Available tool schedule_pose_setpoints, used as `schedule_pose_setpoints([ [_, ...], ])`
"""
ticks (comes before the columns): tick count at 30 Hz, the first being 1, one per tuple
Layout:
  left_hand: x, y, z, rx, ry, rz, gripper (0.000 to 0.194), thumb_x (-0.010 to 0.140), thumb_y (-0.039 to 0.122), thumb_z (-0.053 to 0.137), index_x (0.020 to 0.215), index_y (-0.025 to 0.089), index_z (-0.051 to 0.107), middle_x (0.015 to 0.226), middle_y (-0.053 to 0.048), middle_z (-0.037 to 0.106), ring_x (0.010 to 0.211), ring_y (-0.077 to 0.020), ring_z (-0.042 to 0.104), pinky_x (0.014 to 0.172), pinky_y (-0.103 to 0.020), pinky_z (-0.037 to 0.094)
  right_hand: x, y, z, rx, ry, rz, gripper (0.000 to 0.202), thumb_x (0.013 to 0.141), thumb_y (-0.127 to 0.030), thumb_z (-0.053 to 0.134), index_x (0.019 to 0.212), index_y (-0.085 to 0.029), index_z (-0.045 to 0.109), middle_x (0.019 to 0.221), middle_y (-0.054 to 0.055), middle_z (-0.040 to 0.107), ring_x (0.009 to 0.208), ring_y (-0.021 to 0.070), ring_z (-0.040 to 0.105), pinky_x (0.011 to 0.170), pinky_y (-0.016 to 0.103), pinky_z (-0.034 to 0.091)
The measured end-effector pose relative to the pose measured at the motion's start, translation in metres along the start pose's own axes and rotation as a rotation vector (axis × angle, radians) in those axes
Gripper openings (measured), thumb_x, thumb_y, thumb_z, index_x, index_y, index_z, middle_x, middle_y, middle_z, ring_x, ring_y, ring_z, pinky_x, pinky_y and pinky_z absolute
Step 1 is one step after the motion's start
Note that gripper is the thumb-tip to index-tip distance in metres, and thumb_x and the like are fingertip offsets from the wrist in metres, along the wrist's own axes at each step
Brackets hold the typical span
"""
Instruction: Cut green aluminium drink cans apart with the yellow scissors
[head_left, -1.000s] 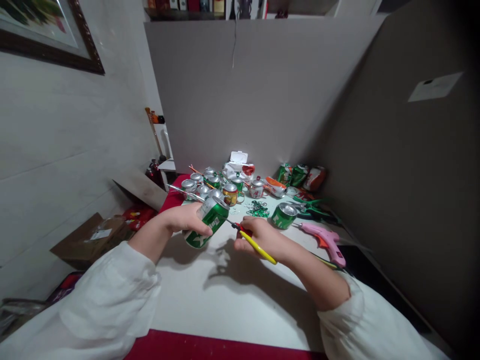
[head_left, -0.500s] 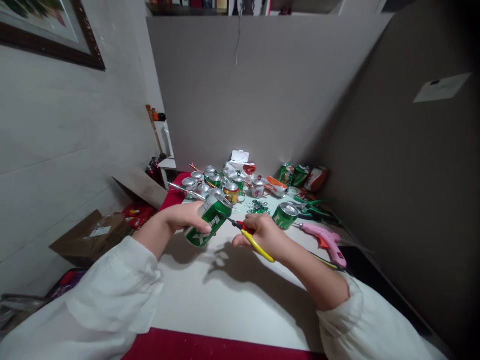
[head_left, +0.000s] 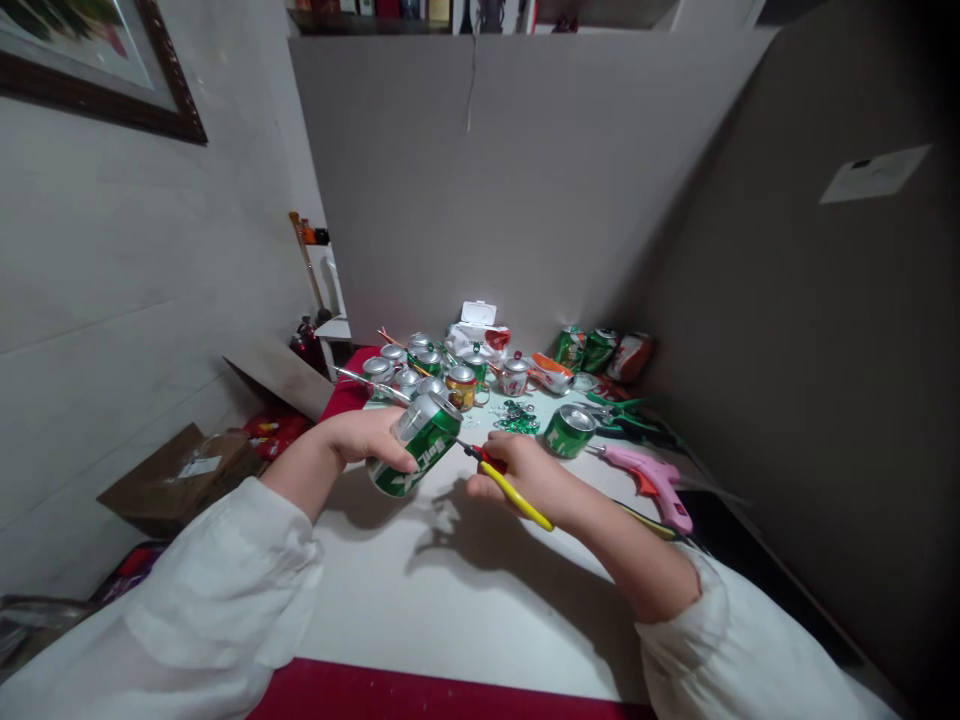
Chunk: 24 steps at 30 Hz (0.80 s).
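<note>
My left hand (head_left: 373, 440) is wrapped round a green and silver drink can (head_left: 430, 443), which it holds tilted above the white board, its lid end up and to the right. My right hand (head_left: 517, 475) is closed on pliers (head_left: 517, 497) with yellow and red grips. Their thin dark tip points left and meets the can's side near its upper end; whether it has pierced the metal I cannot tell. Just behind the right hand stands a short cut green can (head_left: 570, 432). A small heap of green and silver scraps (head_left: 517, 416) lies beyond the hands.
Little can-made teapots and cups (head_left: 460, 385) crowd the back left. A wipes pack (head_left: 480, 338) stands behind them. Crushed cans (head_left: 600, 350) lean at the back right. A pink glue gun (head_left: 651, 480) and green-handled pliers (head_left: 619, 410) lie to the right, near the grey wall.
The can has turned slightly about its length in my left hand, shifting its printed lettering. The pliers stay at its side. Otherwise the view has only drifted a little.
</note>
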<state>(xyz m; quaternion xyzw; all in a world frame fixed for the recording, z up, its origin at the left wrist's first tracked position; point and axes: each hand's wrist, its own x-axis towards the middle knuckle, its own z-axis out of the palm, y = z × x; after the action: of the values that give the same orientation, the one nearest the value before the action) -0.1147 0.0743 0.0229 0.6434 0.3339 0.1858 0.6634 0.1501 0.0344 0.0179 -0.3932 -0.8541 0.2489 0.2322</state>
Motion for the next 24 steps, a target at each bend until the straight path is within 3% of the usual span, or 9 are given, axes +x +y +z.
schedule_pose_setpoints([
  [7, -0.001, -0.001, 0.0, 0.005, 0.012, 0.015, 0.052, 0.049, 0.029, 0.088, 0.093, 0.013, 0.065, 0.085, -0.005, 0.069, 0.072, -0.017, 0.062, 0.062, -0.025, 0.049, 0.003, 0.005, 0.007, 0.035, 0.04, 0.032, 0.069, 0.068, -0.083, 0.058, 0.052, -0.02, 0.036, 0.056, -0.006, 0.031, 0.055, 0.0092, 0.024, 0.049, 0.024, 0.021],
  [15, 0.001, 0.003, 0.005, 0.103, 0.103, 0.015, 0.043, 0.049, 0.023, 0.083, 0.086, 0.013, 0.062, 0.074, -0.001, 0.063, 0.067, -0.015, 0.057, 0.059, -0.024, 0.046, 0.002, 0.005, 0.003, 0.03, -0.007, 0.01, 0.064, 0.068, -0.08, 0.062, 0.065, -0.016, 0.055, 0.073, 0.0, 0.05, 0.059, 0.011, 0.042, 0.054, 0.024, 0.033],
  [21, 0.006, 0.004, 0.011, 0.177, 0.221, 0.014, 0.039, 0.051, 0.01, 0.08, 0.084, 0.013, 0.059, 0.071, 0.003, 0.057, 0.063, -0.0113, 0.051, 0.055, -0.021, 0.04, 0.004, 0.013, 0.011, -0.008, 0.024, 0.047, 0.065, 0.073, -0.079, 0.058, 0.058, -0.017, 0.048, 0.062, -0.002, 0.043, 0.056, 0.0102, 0.035, 0.053, 0.025, 0.026],
  [24, 0.006, 0.003, 0.013, 0.143, 0.22, 0.027, 0.039, 0.052, 0.013, 0.08, 0.084, 0.014, 0.059, 0.072, 0.003, 0.058, 0.064, -0.0119, 0.053, 0.055, -0.021, 0.04, 0.006, 0.015, 0.01, -0.012, 0.056, 0.046, 0.067, 0.072, -0.081, 0.056, 0.053, -0.018, 0.043, 0.057, -0.004, 0.037, 0.055, 0.0098, 0.03, 0.051, 0.025, 0.023],
])
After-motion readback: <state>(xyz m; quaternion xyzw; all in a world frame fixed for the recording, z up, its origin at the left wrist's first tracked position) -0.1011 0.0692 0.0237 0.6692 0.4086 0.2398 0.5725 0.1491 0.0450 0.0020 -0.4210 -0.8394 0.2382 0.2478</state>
